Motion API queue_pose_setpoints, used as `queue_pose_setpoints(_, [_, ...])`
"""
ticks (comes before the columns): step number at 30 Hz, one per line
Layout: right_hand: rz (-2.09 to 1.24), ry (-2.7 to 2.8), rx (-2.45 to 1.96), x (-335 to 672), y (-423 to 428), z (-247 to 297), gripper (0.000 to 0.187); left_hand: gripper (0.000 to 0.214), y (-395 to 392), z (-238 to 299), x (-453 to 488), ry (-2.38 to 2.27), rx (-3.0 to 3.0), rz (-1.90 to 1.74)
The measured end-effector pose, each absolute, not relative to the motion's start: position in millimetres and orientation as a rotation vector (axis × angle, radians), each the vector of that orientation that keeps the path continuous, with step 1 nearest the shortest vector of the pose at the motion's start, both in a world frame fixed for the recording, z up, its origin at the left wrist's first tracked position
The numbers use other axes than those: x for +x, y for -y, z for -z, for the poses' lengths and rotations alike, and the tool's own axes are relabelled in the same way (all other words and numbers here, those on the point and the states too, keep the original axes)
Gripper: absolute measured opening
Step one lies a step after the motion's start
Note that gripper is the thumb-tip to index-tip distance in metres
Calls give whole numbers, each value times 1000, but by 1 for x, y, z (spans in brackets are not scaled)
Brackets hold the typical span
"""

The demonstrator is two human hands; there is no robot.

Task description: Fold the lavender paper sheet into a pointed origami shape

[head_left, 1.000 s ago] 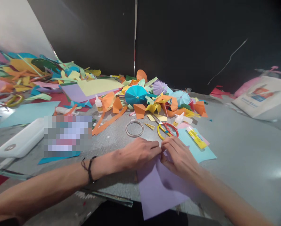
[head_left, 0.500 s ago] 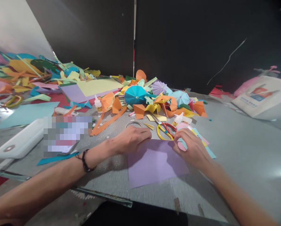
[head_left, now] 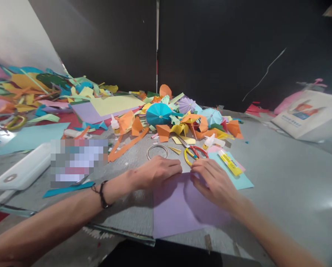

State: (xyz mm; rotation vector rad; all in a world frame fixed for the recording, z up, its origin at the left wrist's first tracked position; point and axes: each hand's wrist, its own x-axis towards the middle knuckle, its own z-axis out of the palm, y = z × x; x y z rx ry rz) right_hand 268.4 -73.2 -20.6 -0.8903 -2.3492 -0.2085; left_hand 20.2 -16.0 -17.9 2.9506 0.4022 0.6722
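Observation:
A sheet of purple paper (head_left: 177, 211) lies on the grey table in front of me. Bent over its far left edge, my left hand (head_left: 162, 172) is closed with the paper under its fingertips. My right hand (head_left: 214, 182) closes on the same far edge, a short way to the right, with its thumb curled under. Just beyond the hands are a roll of clear tape (head_left: 157, 147), a small folded yellow paper piece (head_left: 175, 150) and scissors with red and yellow handles (head_left: 190, 158). Parts of the paper's far edge are hidden by the fingers.
Coloured paper scraps and a blue paper umbrella (head_left: 158, 114) are heaped behind. A yellow glue tube (head_left: 230, 163) rests on light blue paper (head_left: 246, 181) at right. On the left lie a white power bank (head_left: 22, 167) and a blurred-out phone (head_left: 79, 163). A white bag (head_left: 307, 115) stands far right.
The purple paper has shifted towards me. My right hand has moved left along its far edge, closer to my left hand, uncovering the glue tube; the tape roll shows more fully.

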Motion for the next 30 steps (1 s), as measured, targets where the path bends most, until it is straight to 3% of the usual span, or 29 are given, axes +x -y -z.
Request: queue_pose_setpoints(30, [114, 2286, -972, 274, 69, 19, 14, 25, 15, 8, 20, -355, 3066, -648])
